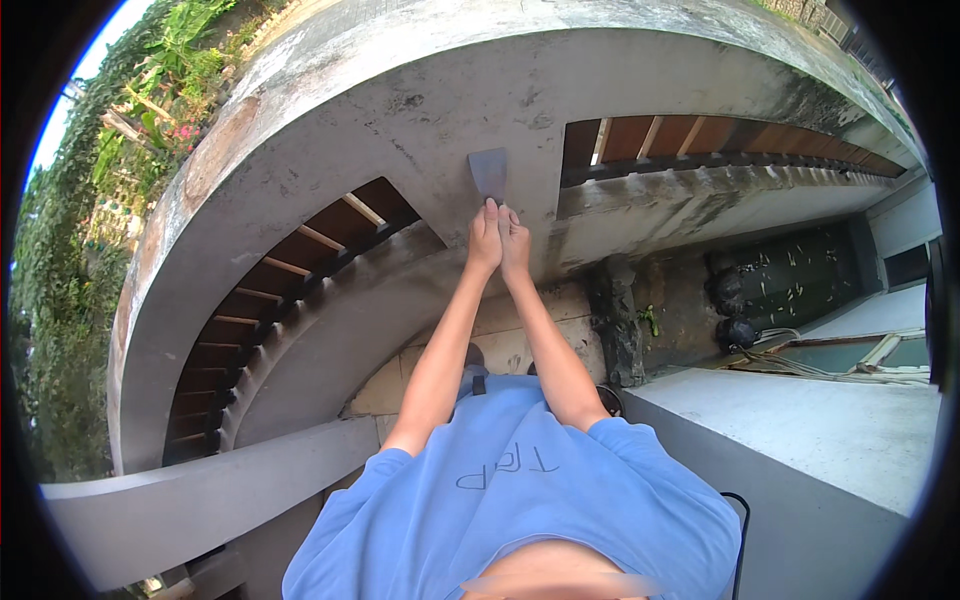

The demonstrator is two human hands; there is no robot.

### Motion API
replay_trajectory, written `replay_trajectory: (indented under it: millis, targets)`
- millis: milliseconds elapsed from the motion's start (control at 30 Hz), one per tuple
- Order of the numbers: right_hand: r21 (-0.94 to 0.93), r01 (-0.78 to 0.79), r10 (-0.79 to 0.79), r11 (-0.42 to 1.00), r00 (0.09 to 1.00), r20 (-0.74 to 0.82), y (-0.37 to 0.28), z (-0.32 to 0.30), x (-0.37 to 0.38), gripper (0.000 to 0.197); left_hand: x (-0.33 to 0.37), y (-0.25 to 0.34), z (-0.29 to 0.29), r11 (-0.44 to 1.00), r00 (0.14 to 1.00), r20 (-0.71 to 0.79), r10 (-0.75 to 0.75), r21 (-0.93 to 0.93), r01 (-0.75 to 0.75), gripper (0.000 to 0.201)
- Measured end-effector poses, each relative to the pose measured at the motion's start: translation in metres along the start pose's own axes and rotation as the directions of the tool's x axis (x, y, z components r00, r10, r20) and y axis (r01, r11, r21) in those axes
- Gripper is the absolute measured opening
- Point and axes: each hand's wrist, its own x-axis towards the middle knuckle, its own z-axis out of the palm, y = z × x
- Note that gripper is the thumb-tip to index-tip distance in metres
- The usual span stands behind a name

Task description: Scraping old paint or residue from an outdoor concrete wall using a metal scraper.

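Note:
Both arms reach straight ahead, and my hands meet on the handle of a scraper [488, 172] with a wide, flat grey blade. My left hand [485, 238] is closed round the handle, its thumb up near the blade. Close against it, my right hand [515, 243] is closed on the same handle from the other side. Most of the handle is hidden by my fingers. The blade points away from me, over the stained grey concrete wall [470, 110] between two slatted openings. Whether its edge touches the wall I cannot tell.
Brown slatted panels fill the left opening [290, 265] and the right opening [700, 137]. Pale floor tiles [510, 325] lie below my hands. To the right are a dark rough stone block [614, 310], a dark water pool [800, 280] and a white-topped ledge [790, 410]. Plants [70, 270] grow beyond the wall.

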Motion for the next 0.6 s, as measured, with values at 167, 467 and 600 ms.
replay_trajectory:
  millis: [167,467,600]
  targets:
    - [-0.024,0.066,-0.068,0.998,0.993,-0.095,-0.001,-0.014,0.013,0.047,0.009,0.009,0.020,1.000,1.000,0.023,0.008,-0.015,-0.008,0.055]
    - [-0.016,0.012,-0.014,1.000,0.996,-0.087,-0.017,-0.050,0.034,0.047,0.019,-0.017,0.058,0.999,1.000,0.010,0.028,0.030,-0.029,0.054]
    - [0.020,0.024,-0.023,1.000,1.000,-0.016,-0.031,-0.064,0.059,0.047,0.038,0.016,0.071,0.999,0.997,0.059,0.048,-0.010,-0.047,0.054]
